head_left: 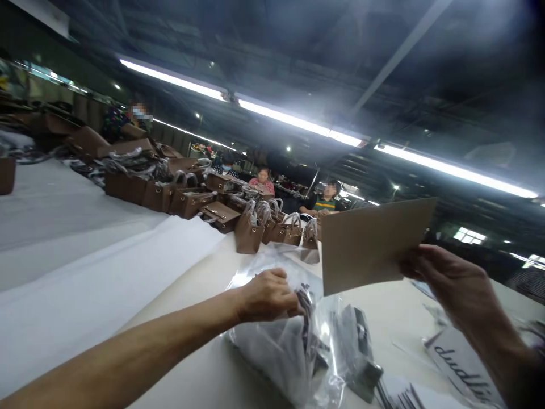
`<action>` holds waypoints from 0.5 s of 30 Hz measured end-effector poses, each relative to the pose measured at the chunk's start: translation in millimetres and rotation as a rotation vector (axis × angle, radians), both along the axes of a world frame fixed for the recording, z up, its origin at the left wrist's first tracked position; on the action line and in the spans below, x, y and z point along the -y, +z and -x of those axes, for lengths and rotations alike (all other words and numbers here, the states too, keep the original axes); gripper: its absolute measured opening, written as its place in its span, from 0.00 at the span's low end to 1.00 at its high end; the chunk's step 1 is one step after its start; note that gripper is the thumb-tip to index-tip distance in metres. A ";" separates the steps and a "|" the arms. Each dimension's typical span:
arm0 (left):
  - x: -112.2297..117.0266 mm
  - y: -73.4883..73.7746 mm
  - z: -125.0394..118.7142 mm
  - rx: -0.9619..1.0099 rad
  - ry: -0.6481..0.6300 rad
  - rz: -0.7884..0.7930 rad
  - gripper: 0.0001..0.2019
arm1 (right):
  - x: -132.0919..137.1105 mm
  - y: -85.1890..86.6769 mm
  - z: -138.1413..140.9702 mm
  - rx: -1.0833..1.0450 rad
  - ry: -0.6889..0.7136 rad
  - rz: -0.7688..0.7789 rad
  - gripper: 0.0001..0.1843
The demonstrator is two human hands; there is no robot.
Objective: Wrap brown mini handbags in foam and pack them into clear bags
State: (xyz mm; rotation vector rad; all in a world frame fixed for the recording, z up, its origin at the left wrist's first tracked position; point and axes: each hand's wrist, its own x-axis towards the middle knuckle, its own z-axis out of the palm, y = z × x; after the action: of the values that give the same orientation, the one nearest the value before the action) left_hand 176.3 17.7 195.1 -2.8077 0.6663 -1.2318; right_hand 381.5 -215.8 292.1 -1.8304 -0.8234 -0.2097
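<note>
My right hand [447, 278] grips a flat brown cardboard sheet [374, 244] by its right edge, raised above the table. Closed at the middle of the table, my left hand [272, 295] is on a clear plastic bag [276, 346]; its fingertips meet a bunched dark strip [305, 318], and their exact hold is partly hidden. To the right of that hand lies a grey item in clear plastic [360, 352].
Many brown handbags [247, 233] with wrapped handles stand across the table's far side. White sheeting [128, 255] covers the left. A card with printed lettering [464, 363] lies at lower right. Several people [326, 201] sit or stand beyond the bags.
</note>
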 end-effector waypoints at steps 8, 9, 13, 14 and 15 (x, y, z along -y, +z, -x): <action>0.6 27.6 -36.5 -0.027 -0.019 0.901 0.26 | 3.6 -4.2 48.3 0.029 0.101 -0.059 0.15; 1.9 29.6 -39.3 -0.033 -0.027 0.998 0.26 | 5.7 -5.6 55.0 0.040 0.135 -0.057 0.14; 1.4 31.7 -42.0 -0.057 -0.134 1.077 0.25 | 17.9 -17.8 69.6 0.057 0.175 -0.084 0.13; -0.1 32.1 -41.0 -0.062 -0.183 1.027 0.21 | 21.4 -22.7 69.4 0.037 0.171 -0.102 0.15; -1.9 32.9 -39.7 -0.064 -0.225 0.969 0.18 | 24.4 -28.1 67.9 -0.016 0.182 -0.134 0.19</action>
State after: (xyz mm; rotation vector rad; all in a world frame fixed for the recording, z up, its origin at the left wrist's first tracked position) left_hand 215.9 19.6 227.9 -3.5928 0.4668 -1.9283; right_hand 313.6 -240.2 263.9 -1.6204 -0.9373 -0.1300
